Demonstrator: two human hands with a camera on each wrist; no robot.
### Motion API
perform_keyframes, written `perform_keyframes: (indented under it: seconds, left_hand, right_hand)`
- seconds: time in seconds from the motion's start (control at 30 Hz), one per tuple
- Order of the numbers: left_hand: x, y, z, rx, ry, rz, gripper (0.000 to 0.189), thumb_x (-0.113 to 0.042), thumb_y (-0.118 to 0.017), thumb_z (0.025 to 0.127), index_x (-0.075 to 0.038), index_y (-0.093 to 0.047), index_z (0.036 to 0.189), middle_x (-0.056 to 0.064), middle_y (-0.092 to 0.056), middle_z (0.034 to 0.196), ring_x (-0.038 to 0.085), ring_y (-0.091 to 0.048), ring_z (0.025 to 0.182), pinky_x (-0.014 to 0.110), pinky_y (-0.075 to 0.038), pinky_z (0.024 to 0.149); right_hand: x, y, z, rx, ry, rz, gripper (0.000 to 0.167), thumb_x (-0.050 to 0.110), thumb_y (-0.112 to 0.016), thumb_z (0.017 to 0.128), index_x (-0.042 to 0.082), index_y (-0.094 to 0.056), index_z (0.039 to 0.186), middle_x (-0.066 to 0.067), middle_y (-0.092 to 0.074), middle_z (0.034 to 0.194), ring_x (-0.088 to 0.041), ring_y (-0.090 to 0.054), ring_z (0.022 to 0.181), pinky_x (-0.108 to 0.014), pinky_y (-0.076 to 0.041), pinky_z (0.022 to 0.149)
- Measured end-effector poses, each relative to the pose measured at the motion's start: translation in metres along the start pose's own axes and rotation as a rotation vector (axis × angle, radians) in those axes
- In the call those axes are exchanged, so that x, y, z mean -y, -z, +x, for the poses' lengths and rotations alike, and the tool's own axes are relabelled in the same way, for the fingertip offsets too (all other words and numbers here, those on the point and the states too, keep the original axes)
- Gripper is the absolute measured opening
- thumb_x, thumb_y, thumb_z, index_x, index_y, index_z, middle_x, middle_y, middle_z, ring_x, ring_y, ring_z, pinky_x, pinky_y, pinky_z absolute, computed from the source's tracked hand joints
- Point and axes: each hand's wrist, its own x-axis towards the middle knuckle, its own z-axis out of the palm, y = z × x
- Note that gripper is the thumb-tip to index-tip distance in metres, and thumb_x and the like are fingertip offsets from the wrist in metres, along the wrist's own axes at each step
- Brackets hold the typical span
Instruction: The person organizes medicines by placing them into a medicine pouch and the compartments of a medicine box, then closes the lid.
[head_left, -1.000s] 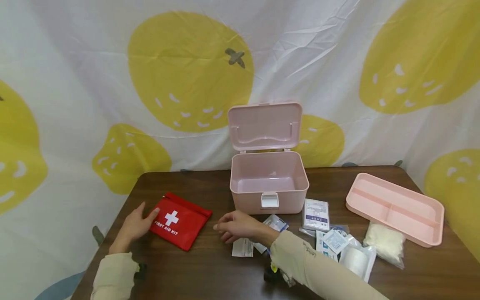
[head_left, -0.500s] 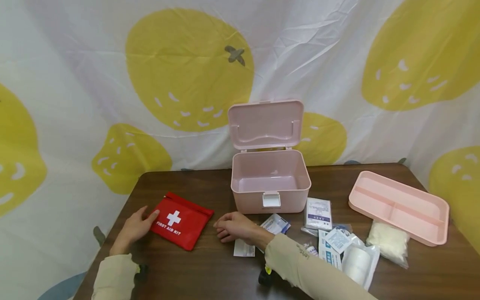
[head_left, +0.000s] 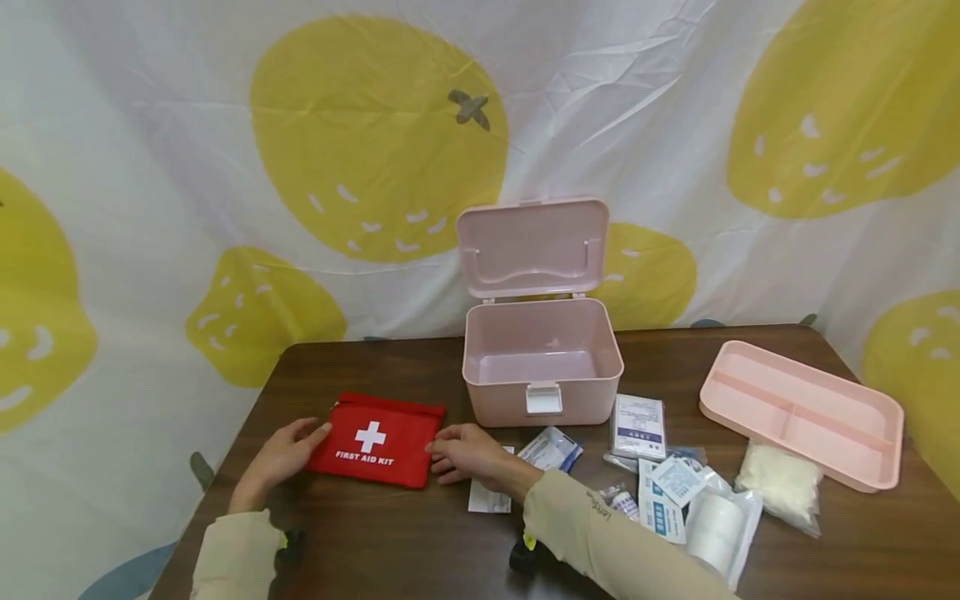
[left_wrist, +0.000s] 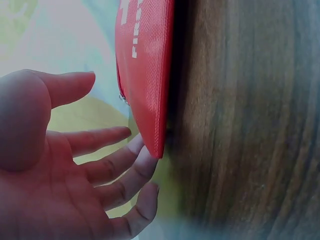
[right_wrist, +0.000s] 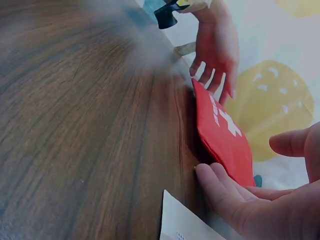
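The red first aid pouch [head_left: 377,446] is on the table [head_left: 405,542] in front of us, at about eight o'clock from the open pink box [head_left: 501,408]. Our left hand [head_left: 283,460] is at its nine o'clock edge, fingers spread and softly bent, some tips touching the corner. Our right hand [head_left: 471,457] is at its three o'clock edge, fingers relaxed, tips against or very near it. Neither of our hands pinches anything.

We judge the pouch light, soft and hard to break; its woven cloth should grip well, though it may sag if lifted from one corner. We would take it by both side edges, thumbs on top.

From the head we can read the whole front; only the left wrist view shows us the weave up close and that thumb standing clear. The right wrist view shows the other thumb clear too, with the white slip [right_wrist: 185,222] nearby. We cannot tell whether the pouch lies fully flat.
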Motion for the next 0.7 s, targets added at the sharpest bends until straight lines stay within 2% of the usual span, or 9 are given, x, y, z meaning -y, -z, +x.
perform_keyframes:
  seconds: [0.17,0.3,0.4,0.53,0.7]
  left_hand:
    - [-0.004,-0.003,-0.002,0.027,0.003,-0.002,0.077,-0.053,-0.045,0.1,0.009,-0.035,0.146,0.036,-0.039,0.145,0.05,-0.04,0.13,0.066,-0.035,0.105]
    - [-0.006,-0.005,-0.004,0.044,0.006,-0.01,0.077,-0.052,-0.047,0.1,0.011,-0.038,0.143,0.034,-0.048,0.137,0.046,-0.05,0.121,0.064,-0.04,0.102]
    - [-0.006,-0.007,-0.006,0.054,0.006,-0.014,0.076,-0.051,-0.049,0.099,0.012,-0.04,0.141,0.034,-0.05,0.135,0.044,-0.052,0.117,0.063,-0.042,0.099]
    - [-0.004,-0.009,-0.009,0.063,0.015,-0.01,0.077,-0.051,-0.054,0.097,0.011,-0.042,0.14,0.035,-0.047,0.138,0.045,-0.049,0.12,0.063,-0.042,0.099]
    - [-0.004,-0.013,-0.008,0.059,0.029,-0.044,0.074,-0.047,-0.063,0.093,0.009,-0.046,0.138,0.03,-0.054,0.13,0.037,-0.054,0.11,0.058,-0.046,0.095]
  right_hand:
    - [0.001,0.002,-0.002,-0.029,-0.012,0.01,0.042,0.012,-0.06,0.094,-0.012,-0.048,0.127,-0.019,-0.063,0.1,-0.025,-0.064,0.083,-0.042,-0.06,0.074]
    - [0.001,0.005,-0.003,-0.058,0.014,0.004,0.031,0.012,-0.058,0.096,-0.011,-0.055,0.117,-0.015,-0.063,0.091,-0.02,-0.062,0.074,-0.039,-0.06,0.073]
    - [0.001,0.006,-0.003,-0.073,0.044,0.009,0.029,0.01,-0.058,0.097,-0.013,-0.057,0.115,-0.015,-0.063,0.088,-0.018,-0.062,0.07,-0.038,-0.06,0.073]
    - [0.001,0.008,-0.005,-0.081,0.085,0.012,0.033,0.003,-0.057,0.095,-0.016,-0.052,0.121,-0.02,-0.066,0.091,-0.019,-0.064,0.071,-0.042,-0.06,0.075]
    - [-0.001,0.012,-0.006,-0.107,0.152,0.01,0.038,-0.007,-0.057,0.089,-0.018,-0.05,0.124,-0.024,-0.067,0.094,-0.021,-0.066,0.075,-0.044,-0.059,0.078]
